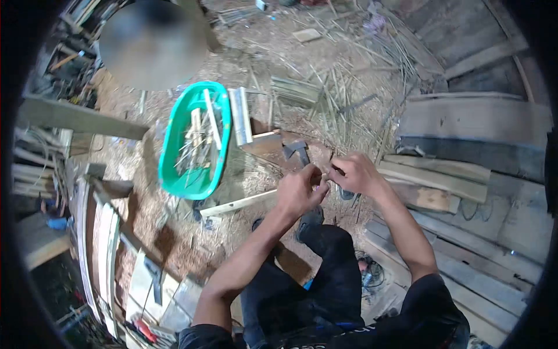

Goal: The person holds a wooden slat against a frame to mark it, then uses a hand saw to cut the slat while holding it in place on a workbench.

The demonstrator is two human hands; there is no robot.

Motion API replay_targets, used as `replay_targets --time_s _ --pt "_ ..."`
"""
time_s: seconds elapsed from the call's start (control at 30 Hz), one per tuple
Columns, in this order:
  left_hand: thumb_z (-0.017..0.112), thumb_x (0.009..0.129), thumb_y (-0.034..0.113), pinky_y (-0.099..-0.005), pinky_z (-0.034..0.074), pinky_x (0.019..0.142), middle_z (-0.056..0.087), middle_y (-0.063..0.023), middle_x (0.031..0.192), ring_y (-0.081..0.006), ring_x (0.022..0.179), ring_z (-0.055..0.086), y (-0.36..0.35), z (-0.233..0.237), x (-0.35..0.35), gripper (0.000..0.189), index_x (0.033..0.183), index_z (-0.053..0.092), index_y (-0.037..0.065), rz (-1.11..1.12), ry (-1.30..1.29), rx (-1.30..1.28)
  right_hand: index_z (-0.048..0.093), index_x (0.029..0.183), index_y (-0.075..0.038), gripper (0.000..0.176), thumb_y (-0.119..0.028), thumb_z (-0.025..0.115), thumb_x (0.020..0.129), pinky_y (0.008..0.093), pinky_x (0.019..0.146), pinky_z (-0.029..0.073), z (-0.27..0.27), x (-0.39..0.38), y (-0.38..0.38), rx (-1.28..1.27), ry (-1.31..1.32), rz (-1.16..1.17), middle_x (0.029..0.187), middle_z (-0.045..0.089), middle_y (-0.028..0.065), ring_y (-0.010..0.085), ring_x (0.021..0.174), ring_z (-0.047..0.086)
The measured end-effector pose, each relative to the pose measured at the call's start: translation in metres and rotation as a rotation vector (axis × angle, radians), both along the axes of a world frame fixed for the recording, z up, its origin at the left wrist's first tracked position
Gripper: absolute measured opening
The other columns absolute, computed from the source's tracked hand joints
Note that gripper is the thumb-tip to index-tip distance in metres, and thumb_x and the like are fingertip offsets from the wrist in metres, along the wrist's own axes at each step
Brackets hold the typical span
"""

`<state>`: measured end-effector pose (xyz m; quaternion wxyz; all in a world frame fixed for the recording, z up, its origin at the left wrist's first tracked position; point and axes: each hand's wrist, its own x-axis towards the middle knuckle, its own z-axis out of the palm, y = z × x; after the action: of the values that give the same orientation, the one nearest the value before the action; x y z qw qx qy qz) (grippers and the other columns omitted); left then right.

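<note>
My left hand (297, 191) and my right hand (357, 173) are close together in front of my knees, fingertips almost meeting. Both have their fingers closed in a pinch. Something small and pale seems to sit between the fingertips, too small to name. Just beyond my left hand, a dark metal tool that looks like a hatchet (296, 149) lies on a brown board (264, 150). Its lower part is hidden behind my left hand.
A green plastic tub (165, 157) with wood offcuts stands ahead on the left. A pale wooden strip (238, 203) lies on the shavings-covered floor. Planks (439, 180) are stacked at the right, and a saw-like tool (156, 279) rests at the lower left.
</note>
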<state>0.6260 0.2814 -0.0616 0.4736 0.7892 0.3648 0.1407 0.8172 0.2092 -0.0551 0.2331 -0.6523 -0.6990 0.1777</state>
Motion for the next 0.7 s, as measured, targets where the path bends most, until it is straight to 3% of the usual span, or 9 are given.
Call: replay_targets --time_s 0.07,0.27,0.37,0.53,0.7 --pt "0.069 0.081 0.032 -0.0453 0.055 0.067 0.071 -0.0152 0.078 -0.0349 0.073 0.070 -0.004 0.055 -0.025 0.028 0.092 0.065 0.006 0.036 0.056 -0.043 0.064 0.077 -0.006 0.015 -0.019 0.067 0.082 0.0447 0.058 0.049 0.051 -0.022 0.008 0.010 0.035 0.064 0.064 0.061 0.0152 0.0367 0.061 0.062" --pt "0.069 0.077 0.026 -0.0413 0.053 0.065 0.068 -0.0169 0.074 -0.0326 0.069 0.069 -0.024 0.160 -0.100 0.027 0.088 0.065 0.002 0.202 0.109 -0.052 0.059 0.076 -0.005 0.018 -0.022 0.063 0.082 0.0483 0.059 0.046 0.160 -0.084 0.015 -0.156 0.193 0.267 0.070 0.063 0.0156 0.0386 0.066 0.062" --pt "0.069 0.075 0.027 -0.0421 0.053 0.066 0.068 -0.0161 0.075 -0.0327 0.070 0.069 -0.046 0.183 -0.139 0.028 0.089 0.067 0.003 0.318 0.097 -0.007 0.064 0.082 -0.006 0.018 -0.024 0.067 0.081 0.0481 0.062 0.048 0.193 -0.122 0.015 -0.214 0.226 0.373 0.073 0.065 0.0152 0.0387 0.069 0.063" --pt "0.072 0.073 0.029 -0.0435 0.053 0.065 0.068 -0.0152 0.075 -0.0341 0.071 0.068 -0.077 0.230 -0.207 0.030 0.091 0.068 0.004 0.475 0.165 0.081 0.068 0.088 -0.007 0.024 -0.027 0.074 0.077 0.0462 0.067 0.050 0.220 -0.185 0.020 -0.106 0.183 0.581 0.080 0.068 0.0163 0.0376 0.078 0.065" --pt "0.074 0.072 0.029 -0.0431 0.052 0.067 0.068 -0.0162 0.077 -0.0350 0.075 0.068 -0.142 0.264 -0.262 0.029 0.089 0.068 0.006 0.797 0.222 0.142 0.068 0.094 -0.007 0.029 -0.029 0.075 0.076 0.0458 0.069 0.050 0.259 -0.259 0.021 -0.085 0.165 0.891 0.080 0.067 0.0168 0.0364 0.079 0.065"
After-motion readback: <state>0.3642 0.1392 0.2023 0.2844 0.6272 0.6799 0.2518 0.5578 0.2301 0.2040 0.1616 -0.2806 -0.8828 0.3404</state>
